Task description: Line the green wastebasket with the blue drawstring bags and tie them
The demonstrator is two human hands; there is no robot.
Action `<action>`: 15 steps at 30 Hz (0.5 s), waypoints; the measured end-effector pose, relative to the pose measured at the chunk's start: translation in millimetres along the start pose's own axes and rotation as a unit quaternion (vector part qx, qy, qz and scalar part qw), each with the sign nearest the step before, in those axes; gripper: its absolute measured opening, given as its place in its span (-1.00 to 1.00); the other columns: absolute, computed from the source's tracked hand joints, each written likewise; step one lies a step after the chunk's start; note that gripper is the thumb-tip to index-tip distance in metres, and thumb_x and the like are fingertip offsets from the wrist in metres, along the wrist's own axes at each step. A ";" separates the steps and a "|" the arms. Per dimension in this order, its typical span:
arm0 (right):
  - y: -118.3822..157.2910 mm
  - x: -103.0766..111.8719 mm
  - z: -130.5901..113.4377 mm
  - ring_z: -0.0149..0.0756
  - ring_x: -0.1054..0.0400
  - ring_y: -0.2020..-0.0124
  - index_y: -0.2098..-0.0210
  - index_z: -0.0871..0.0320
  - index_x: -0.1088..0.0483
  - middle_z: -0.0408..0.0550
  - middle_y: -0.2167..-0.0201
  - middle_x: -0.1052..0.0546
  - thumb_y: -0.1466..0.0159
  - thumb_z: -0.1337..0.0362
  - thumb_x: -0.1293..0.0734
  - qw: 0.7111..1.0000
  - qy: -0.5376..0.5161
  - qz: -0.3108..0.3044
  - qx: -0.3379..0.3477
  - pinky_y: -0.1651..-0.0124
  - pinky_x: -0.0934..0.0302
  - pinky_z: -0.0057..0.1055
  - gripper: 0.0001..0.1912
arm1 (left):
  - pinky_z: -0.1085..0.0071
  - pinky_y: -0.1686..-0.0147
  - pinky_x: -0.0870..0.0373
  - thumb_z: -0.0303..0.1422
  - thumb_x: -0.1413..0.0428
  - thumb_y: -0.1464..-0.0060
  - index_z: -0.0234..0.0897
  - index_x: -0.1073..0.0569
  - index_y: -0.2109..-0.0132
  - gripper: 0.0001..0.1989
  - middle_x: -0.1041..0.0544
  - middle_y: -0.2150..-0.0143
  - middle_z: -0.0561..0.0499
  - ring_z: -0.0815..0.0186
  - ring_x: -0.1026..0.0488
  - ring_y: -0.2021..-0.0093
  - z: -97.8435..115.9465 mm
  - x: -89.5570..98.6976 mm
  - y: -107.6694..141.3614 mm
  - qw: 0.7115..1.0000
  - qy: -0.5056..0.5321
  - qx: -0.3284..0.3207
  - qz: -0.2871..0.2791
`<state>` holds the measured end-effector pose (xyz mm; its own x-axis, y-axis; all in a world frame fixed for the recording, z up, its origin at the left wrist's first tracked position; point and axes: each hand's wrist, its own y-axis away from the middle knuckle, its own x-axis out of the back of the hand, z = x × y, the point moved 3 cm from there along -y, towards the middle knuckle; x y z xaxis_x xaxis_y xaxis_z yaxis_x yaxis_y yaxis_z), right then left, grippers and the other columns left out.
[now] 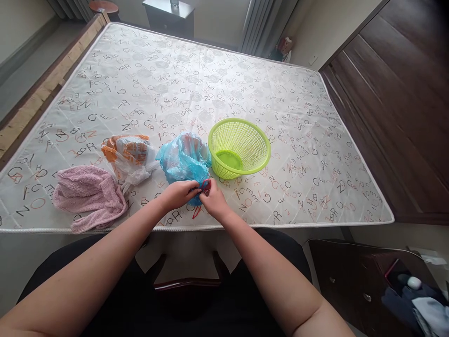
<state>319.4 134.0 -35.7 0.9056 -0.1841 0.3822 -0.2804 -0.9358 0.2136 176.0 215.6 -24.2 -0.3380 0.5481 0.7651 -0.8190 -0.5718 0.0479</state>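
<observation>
Head view: both hands meet at the gathered neck of a translucent blue plastic bag (184, 157), low in the centre of the frame.
The left hand (180, 194) has a narrow grip, fingertips pinched together at the bag's neck; the right hand (214, 200) has a narrow grip too, closed on a thin red tie (205, 185) there, with a loop of red showing just below. The bag lies on a pale mattress (298, 196) printed with scattered letters. Just right of it a lime-green plastic mesh basket (258, 152) stands upright, its inside bare. Left of centre sits a white-and-orange plastic bag (129, 157), and beside it, at lower left, a crumpled pink fabric cloth (87, 192) rests near the mattress's front edge.
</observation>
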 end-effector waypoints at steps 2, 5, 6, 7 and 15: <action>-0.2 3.1 0.2 -0.27 -0.31 0.40 0.22 0.05 -0.23 -0.21 0.40 -0.43 -0.14 0.21 -0.34 0.999 -0.003 0.023 -0.029 0.31 -0.19 -0.35 -0.75 | 0.40 0.34 -0.27 -0.17 0.00 -0.32 -0.20 -0.45 0.26 -0.73 -0.49 0.36 0.02 0.29 -0.42 0.36 -0.8 2.4 -0.4 1.000 0.001 0.007 0.010; -1.8 6.3 -1.6 -0.31 -0.22 0.45 0.38 0.05 -0.17 -0.24 0.49 -0.33 -0.19 0.08 -0.36 0.999 -0.009 0.017 -0.028 0.36 -0.12 -0.38 -0.72 | 0.40 0.36 -0.26 -0.17 0.01 -0.33 -0.21 -0.44 0.26 -0.73 -0.47 0.39 0.03 0.31 -0.39 0.39 -1.0 6.1 -0.6 1.000 0.005 0.018 0.024; -2.7 7.0 -2.3 -0.32 -0.20 0.46 0.43 0.05 -0.15 -0.24 0.51 -0.30 -0.20 0.05 -0.36 1.000 -0.010 0.012 -0.016 0.37 -0.10 -0.38 -0.68 | 0.40 0.36 -0.25 -0.17 0.02 -0.33 -0.21 -0.43 0.26 -0.73 -0.46 0.39 0.03 0.31 -0.38 0.40 -0.7 6.9 -0.6 0.999 0.006 0.020 0.025; -3.6 7.5 -2.7 -0.33 -0.19 0.45 0.47 0.05 -0.14 -0.23 0.51 -0.29 -0.20 0.04 -0.36 1.000 -0.010 0.009 -0.003 0.36 -0.10 -0.38 -0.65 | 0.40 0.36 -0.25 -0.18 0.02 -0.33 -0.21 -0.43 0.26 -0.73 -0.46 0.39 0.04 0.32 -0.38 0.40 -0.1 7.5 -0.5 0.999 0.007 0.020 0.025; -4.5 2.4 -1.7 -0.33 -0.29 0.38 0.27 0.10 -0.38 -0.16 0.36 -0.47 -0.20 0.18 -0.36 0.998 -0.061 -0.012 0.025 0.26 -0.24 -0.38 -0.84 | 0.37 0.31 -0.34 -0.20 0.02 -0.32 -0.18 -0.48 0.12 -0.76 -0.56 0.27 0.00 0.27 -0.46 0.31 0.5 4.9 0.0 1.000 0.018 0.012 0.007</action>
<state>322.2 138.3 -34.3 0.9444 -0.1938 0.2654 -0.2451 -0.9534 0.1758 174.6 218.0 -20.1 -0.3663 0.5618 0.7418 -0.8030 -0.5937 0.0531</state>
